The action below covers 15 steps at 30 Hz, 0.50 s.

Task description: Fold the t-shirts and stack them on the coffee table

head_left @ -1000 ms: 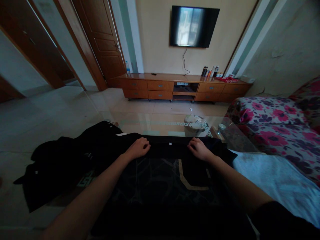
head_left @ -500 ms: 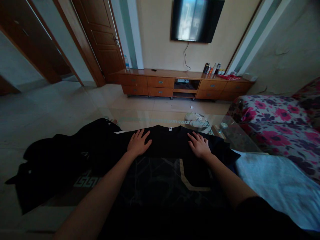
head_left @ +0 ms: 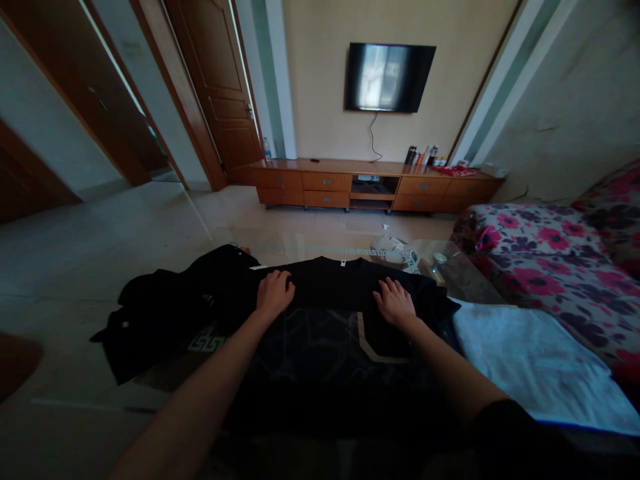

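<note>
A black T-shirt lies spread out in front of me, its collar with a white label pointing away. A dark patterned panel and a tan angled stripe cross its chest. My left hand rests on the shirt's upper left, fingers loosely bent and the thumb apart. On the upper right, my right hand lies palm down with its fingers slightly spread. Neither hand visibly lifts any cloth. The lower part of the shirt is too dark to make out well.
Left of the shirt lies a heap of black clothing. A light blue folded cloth is at the right, beside a flowered sofa. Under the clothes is a glass table. Beyond stand a wooden TV cabinet and a wall-mounted television.
My hands have gone from flat and spread to more bent fingers, the left more so, still on the shirt. The camera view has tilted up, showing more of the wall.
</note>
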Available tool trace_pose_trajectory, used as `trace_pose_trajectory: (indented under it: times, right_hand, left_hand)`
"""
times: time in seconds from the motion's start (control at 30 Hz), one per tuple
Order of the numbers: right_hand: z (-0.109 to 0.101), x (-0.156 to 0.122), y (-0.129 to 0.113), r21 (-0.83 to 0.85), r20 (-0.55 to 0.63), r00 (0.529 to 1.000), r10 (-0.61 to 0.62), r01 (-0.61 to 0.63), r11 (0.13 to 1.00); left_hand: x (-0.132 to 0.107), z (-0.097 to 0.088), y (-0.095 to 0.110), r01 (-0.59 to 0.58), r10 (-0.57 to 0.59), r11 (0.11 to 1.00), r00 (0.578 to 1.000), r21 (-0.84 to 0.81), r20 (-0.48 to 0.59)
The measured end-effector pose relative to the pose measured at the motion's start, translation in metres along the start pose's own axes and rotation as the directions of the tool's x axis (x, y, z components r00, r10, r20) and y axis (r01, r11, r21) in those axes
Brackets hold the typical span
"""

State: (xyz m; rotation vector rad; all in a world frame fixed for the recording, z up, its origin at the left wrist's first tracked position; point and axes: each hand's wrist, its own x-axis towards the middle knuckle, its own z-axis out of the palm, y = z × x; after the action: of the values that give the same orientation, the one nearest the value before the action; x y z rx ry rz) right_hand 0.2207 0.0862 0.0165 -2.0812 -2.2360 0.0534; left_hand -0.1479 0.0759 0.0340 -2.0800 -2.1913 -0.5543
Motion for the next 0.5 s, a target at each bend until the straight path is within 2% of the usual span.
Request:
trace_pose_trajectory:
  times: [0.07,0.13,0.23,0.3,0.4,0.47,0.5]
  right_hand:
    - [-0.008,-0.017,-0.002,0.014,0.01,1.0,0.003,-0.003,1.0]
    - [-0.018,-0.036,-0.004,0.022,0.021,1.0,0.003,-0.003,1.0]
    - [-0.035,-0.065,-0.007,0.04,0.04,0.999,0.007,-0.009,0.999]
    - [-0.044,-0.084,-0.01,0.057,0.059,0.998,0.007,-0.01,0.998]
    - [-0.052,-0.11,-0.015,0.087,0.1,0.995,-0.003,-0.006,0.996]
    - [-0.051,-0.123,-0.017,0.114,0.135,0.991,-0.015,-0.001,0.993]
    - [-0.05,-0.128,-0.018,0.127,0.154,0.988,-0.018,-0.001,0.992]
  left_hand:
    - [-0.012,-0.022,-0.005,0.117,-0.117,0.993,0.99,-0.004,-0.077]
    - [-0.026,-0.043,-0.011,0.242,-0.242,0.97,0.957,-0.021,-0.159]
    - [-0.051,-0.067,-0.024,0.404,-0.41,0.911,0.875,-0.076,-0.258]
    - [-0.069,-0.075,-0.037,0.513,-0.529,0.847,0.795,-0.136,-0.298]
    - [-0.092,-0.076,-0.06,0.648,-0.686,0.727,0.665,-0.23,-0.296]
    - [-0.104,-0.072,-0.075,0.696,-0.753,0.658,0.618,-0.287,-0.229]
    - [-0.108,-0.07,-0.081,0.713,-0.782,0.617,0.603,-0.333,-0.158]
